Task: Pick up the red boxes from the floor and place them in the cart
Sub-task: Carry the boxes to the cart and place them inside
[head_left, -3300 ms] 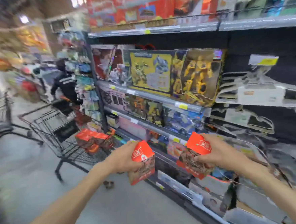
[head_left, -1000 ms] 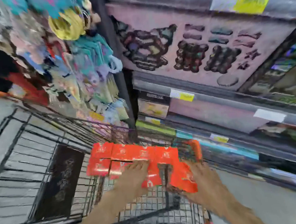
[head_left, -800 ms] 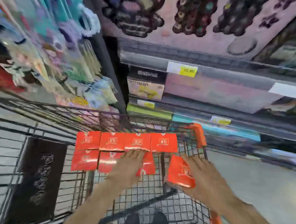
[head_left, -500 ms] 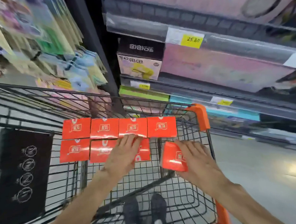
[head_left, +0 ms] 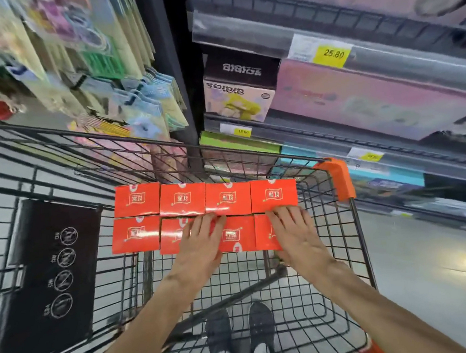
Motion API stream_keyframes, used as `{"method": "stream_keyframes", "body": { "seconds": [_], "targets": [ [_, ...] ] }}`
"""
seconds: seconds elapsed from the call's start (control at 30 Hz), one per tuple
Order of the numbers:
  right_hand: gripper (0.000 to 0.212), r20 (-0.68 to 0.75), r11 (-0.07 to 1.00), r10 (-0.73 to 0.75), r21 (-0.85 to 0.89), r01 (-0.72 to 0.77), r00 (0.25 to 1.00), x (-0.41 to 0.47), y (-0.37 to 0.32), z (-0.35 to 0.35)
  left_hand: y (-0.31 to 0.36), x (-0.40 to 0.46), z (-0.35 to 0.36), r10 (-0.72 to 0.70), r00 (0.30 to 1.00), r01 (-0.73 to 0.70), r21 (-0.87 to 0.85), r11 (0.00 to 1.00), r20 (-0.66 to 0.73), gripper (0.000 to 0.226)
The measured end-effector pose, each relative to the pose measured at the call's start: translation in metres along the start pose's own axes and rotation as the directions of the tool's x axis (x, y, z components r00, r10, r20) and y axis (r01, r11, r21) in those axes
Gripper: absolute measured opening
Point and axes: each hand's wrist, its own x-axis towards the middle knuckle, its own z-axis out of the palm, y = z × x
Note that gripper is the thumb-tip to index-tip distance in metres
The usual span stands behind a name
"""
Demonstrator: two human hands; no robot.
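Red boxes (head_left: 204, 201) inside cart (head_left: 333, 174), partly hidden beneath left hand (head_left: 200, 242) and right hand (head_left: 296, 235), fingers flat, gripping nothing.

I count eight red boxes (head_left: 227, 197) in my cart (head_left: 339, 251), laid in two rows of four: four in the far row and four in the near row. Two hands are mine, the left hand (head_left: 200, 244) and the right hand (head_left: 296, 235), each lying flat on the near row, one on either side of its third box. One black panel (head_left: 48, 272) with four round white signs stands on the cart's left side. Two orange corner guards (head_left: 336, 178) show on the cart. Three yellow price tags (head_left: 333, 55) sit on the shelf edges. Two shoes (head_left: 237, 336) show through the wire floor.
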Motion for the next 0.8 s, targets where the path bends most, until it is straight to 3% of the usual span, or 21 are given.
{"method": "stream_keyframes", "body": {
  "seconds": [0.1,0.27,0.5,0.67,0.8],
  "targets": [
    [0.085,-0.001,0.997,-0.027,-0.067,0.027,1.0,0.003,-0.005,0.008,-0.003,-0.002,0.001,0.012,1.0,-0.012,-0.004,1.0,-0.012,0.089],
    [0.1,0.05,0.992,0.017,-0.128,-0.011,0.999,0.005,-0.011,0.016,-0.003,-0.003,0.001,0.016,1.0,-0.016,-0.005,1.0,-0.015,0.089],
    [0.089,0.097,0.999,-0.044,0.022,0.042,0.994,-0.014,-0.007,-0.001,0.0,-0.014,-0.018,0.081,0.997,-0.08,-0.051,0.995,0.017,0.084],
    [0.078,0.068,0.99,-0.002,0.144,-0.008,0.998,-0.057,0.013,-0.073,0.016,-0.027,-0.094,0.167,0.986,-0.168,-0.031,0.985,-0.018,0.075],
    [0.078,0.007,0.98,0.14,0.144,-0.139,0.99,-0.127,0.04,-0.158,0.055,-0.044,-0.193,0.237,0.971,-0.236,0.046,0.971,-0.021,0.078]
  ]
}}
